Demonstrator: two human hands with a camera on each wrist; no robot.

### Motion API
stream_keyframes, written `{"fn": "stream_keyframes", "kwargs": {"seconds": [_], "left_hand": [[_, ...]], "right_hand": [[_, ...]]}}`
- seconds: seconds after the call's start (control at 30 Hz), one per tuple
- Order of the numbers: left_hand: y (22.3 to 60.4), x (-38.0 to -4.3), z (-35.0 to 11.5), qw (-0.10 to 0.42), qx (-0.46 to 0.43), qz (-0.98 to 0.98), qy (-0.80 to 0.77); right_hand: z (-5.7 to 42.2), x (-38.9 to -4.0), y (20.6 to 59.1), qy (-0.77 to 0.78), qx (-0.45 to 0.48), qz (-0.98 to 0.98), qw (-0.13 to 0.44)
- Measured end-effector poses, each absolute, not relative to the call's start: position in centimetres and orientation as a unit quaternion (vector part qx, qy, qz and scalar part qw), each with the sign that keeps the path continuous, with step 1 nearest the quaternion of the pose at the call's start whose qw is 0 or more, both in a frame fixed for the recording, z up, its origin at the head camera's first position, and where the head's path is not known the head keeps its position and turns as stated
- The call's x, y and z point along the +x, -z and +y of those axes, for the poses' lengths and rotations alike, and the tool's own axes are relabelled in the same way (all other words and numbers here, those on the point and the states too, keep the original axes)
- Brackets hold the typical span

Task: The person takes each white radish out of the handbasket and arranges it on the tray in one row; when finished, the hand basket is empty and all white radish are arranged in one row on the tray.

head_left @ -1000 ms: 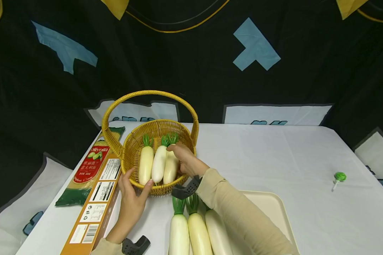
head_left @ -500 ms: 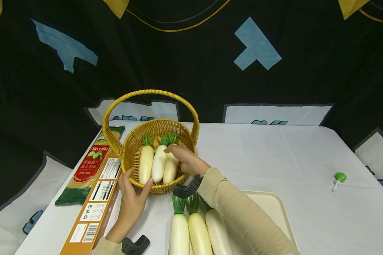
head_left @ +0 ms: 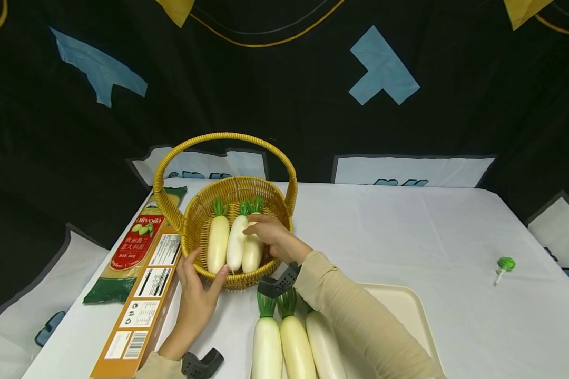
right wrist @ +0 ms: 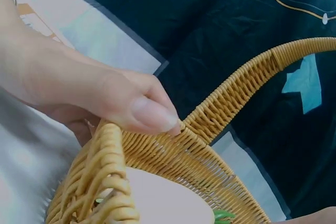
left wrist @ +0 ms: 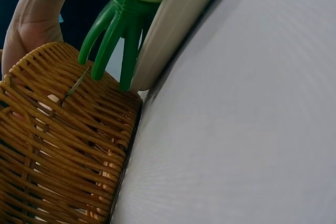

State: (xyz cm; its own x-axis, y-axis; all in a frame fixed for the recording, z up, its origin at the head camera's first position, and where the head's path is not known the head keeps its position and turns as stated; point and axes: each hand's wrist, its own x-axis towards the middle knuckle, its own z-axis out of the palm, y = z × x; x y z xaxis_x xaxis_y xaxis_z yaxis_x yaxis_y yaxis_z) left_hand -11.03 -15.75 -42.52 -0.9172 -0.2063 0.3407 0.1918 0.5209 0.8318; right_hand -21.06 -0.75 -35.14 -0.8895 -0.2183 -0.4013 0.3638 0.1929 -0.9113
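A yellow wicker basket [head_left: 237, 282] with a tall handle holds three white radishes with green tops. My left hand [head_left: 196, 300] grips its front left rim. In the right wrist view, that hand's thumb [right wrist: 152, 115] lies over the woven rim. Inside the basket, my right hand [head_left: 277, 237] reaches over the right radish [head_left: 252, 253], thumb and forefinger parted near its upper end. The middle radish [head_left: 237, 245] lies against it, with the left radish [head_left: 218, 245] slightly apart. The right hand's lower fingers are hidden in the head view.
A cream tray [head_left: 403, 300] bears several white radishes [head_left: 297, 347] in front of the basket, partly under my right forearm. To the left lie an orange carton [head_left: 158, 300] and a pasta bag [head_left: 133, 250]. A green lollipop [head_left: 506, 263] lies far right.
My right thumb and forefinger have parted a little over the radishes, and the middle and right radishes have shifted slightly. The left hand stays on the basket rim.
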Motion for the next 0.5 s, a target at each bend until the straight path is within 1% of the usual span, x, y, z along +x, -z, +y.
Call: {"fn": "stream_keyframes", "kwargs": {"seconds": [0.23, 0.5], "left_hand": [[42.62, -11.06, -15.77, 0.208, 0.002, -0.848, 0.488], [42.65, -11.04, -15.82, 0.207, 0.003, -0.848, 0.488]], "right_hand": [[-0.6, -20.68, 34.93, 0.617, 0.026, 0.758, 0.209], [-0.41, -20.43, 35.11, 0.644, -0.011, 0.743, 0.181]]}}
